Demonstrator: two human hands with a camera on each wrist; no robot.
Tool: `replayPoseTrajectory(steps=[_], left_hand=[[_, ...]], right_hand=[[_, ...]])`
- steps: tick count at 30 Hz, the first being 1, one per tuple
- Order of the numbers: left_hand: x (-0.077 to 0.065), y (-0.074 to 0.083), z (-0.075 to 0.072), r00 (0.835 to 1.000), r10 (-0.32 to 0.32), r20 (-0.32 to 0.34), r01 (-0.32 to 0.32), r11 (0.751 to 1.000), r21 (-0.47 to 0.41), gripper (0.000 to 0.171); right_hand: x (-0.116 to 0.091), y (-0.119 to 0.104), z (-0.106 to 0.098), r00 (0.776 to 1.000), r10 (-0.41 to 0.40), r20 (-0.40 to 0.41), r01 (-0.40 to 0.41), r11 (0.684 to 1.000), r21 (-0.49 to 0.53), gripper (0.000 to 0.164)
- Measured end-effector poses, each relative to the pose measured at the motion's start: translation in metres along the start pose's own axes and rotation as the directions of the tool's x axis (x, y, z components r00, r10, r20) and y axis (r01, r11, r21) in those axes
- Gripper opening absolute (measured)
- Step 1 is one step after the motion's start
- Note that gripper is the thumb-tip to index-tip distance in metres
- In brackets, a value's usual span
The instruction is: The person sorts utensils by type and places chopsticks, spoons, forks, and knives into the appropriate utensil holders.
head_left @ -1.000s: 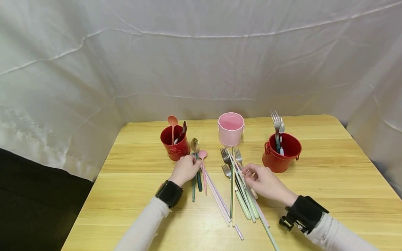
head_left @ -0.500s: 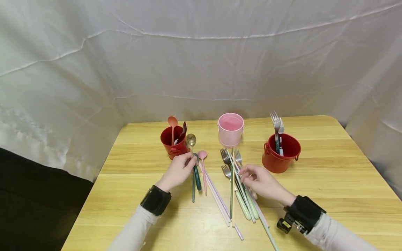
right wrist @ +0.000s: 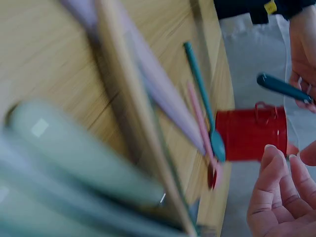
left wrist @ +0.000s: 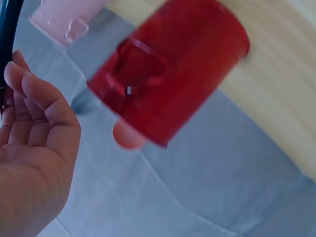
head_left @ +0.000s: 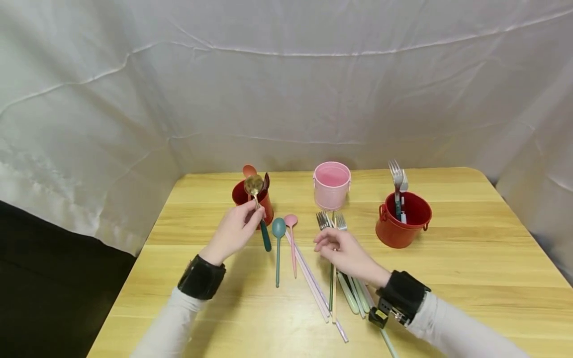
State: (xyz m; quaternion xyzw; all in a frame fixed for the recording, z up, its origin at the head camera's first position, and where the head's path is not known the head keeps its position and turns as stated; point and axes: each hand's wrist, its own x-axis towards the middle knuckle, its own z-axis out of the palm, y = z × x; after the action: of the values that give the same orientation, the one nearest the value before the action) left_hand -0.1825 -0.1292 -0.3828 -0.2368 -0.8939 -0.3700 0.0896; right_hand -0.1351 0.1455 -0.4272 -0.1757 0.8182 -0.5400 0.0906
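Observation:
In the head view my left hand [head_left: 233, 231] pinches a gold spoon [head_left: 253, 184] with a dark teal handle, raised in front of the left red bucket [head_left: 267, 206]. That bucket holds an orange spoon [head_left: 248, 170] and a dark spoon [head_left: 266, 180]. A teal spoon [head_left: 278, 227] and a pink spoon [head_left: 291, 220] lie to the right of it. My right hand [head_left: 346, 253], fingers loosely bent and holding nothing, hovers over a pile of forks [head_left: 323, 220] with pale green handles [head_left: 348, 294] and thin sticks [head_left: 331, 293], partly hiding them.
At the back middle stands a pink bucket [head_left: 331, 195]. A second red bucket [head_left: 397, 233] on the right holds forks [head_left: 396, 175] upright. Thin lilac sticks [head_left: 309, 281] lie across the middle of the wooden table [head_left: 470, 238], which a pale cloth [head_left: 286, 99] backs.
My left hand has lifted the gold spoon off the table and carried it up and left to the red bucket. My right hand has shifted left over the forks.

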Motion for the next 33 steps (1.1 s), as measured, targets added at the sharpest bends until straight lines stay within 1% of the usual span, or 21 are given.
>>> replayPoseTrajectory(steps=[4, 6, 8, 13, 15, 17, 20, 23, 27, 29, 33], left_hand=[[0.008, 0.002, -0.017, 1.0, 0.003, -0.027, -0.003, 1.0, 0.014, 0.025], [0.014, 0.004, -0.024, 0.999, 0.014, -0.046, -0.013, 0.999, 0.035, 0.025], [0.02, 0.005, -0.033, 0.997, 0.029, -0.072, -0.025, 0.998, 0.053, 0.024], [0.039, 0.003, -0.051, 0.985, 0.082, -0.154, -0.068, 0.993, 0.096, 0.026], [0.047, 0.0, -0.056, 0.978, 0.103, -0.182, -0.08, 0.989, 0.127, 0.025], [0.054, -0.003, -0.06, 0.974, 0.113, -0.195, -0.08, 0.982, 0.168, 0.024], [0.062, -0.01, -0.06, 0.976, 0.104, -0.19, -0.061, 0.974, 0.217, 0.021], [0.068, -0.019, -0.055, 0.983, 0.072, -0.17, -0.028, 0.969, 0.245, 0.02], [0.07, -0.029, -0.046, 0.988, 0.033, -0.153, 0.006, 0.969, 0.247, 0.018], [0.07, -0.033, -0.042, 0.989, 0.024, -0.149, 0.013, 0.97, 0.244, 0.019], [0.07, -0.039, -0.036, 0.988, 0.036, -0.152, 0.005, 0.965, 0.263, 0.016]], right_hand=[[0.012, -0.01, 0.012, 1.0, -0.015, 0.023, 0.012, 0.993, 0.12, 0.02], [0.017, -0.015, 0.017, 0.999, -0.01, 0.032, 0.004, 0.984, 0.179, 0.022], [0.024, -0.021, 0.022, 0.999, 0.012, 0.042, -0.022, 0.973, 0.23, 0.025], [0.037, -0.032, 0.029, 0.992, 0.094, 0.082, -0.118, 0.919, 0.376, 0.026], [0.04, -0.035, 0.031, 0.99, 0.109, 0.091, -0.137, 0.9, 0.414, 0.024], [0.042, -0.036, 0.034, 0.99, 0.106, 0.097, -0.137, 0.894, 0.426, 0.023], [0.041, -0.036, 0.036, 0.99, 0.098, 0.104, -0.133, 0.897, 0.422, 0.022], [0.037, -0.035, 0.038, 0.99, 0.09, 0.112, -0.128, 0.905, 0.406, 0.023], [0.033, -0.033, 0.04, 0.989, 0.091, 0.115, -0.128, 0.917, 0.378, 0.026], [0.032, -0.031, 0.042, 0.989, 0.097, 0.109, -0.13, 0.921, 0.368, 0.026], [0.032, -0.028, 0.045, 0.991, 0.095, 0.099, -0.124, 0.927, 0.353, 0.022]])
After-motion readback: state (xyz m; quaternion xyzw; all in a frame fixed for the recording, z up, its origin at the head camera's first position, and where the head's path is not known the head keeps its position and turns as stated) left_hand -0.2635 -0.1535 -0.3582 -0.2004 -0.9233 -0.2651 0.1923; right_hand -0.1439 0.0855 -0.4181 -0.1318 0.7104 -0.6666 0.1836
